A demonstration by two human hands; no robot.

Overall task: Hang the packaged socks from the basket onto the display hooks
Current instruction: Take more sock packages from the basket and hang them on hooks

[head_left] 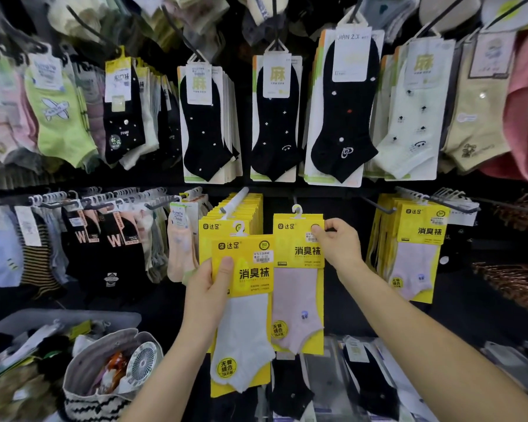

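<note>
Packaged socks are in both our hands, held up before the lower display row. Nearest, at lower left, a fabric bag with a small fan in it stands against a grey bin of loose packs. Our left hand grips a white-sock pack by its left edge, thumb curled over the yellow card and fingers behind. The pack's top overlaps the full stack of yellow packs on the white peg. Just to its right, edges almost touching, our right hand pinches the top right corner of a pink-sock pack, thumb on the front. Its white hanger stands in the dark gap between the full stack and another yellow stack on a dark hook. We cannot tell whether the hanger is on a peg. Right of our right hand the gap is open. Farthest up, black ankle socks hang edge to edge.
</note>
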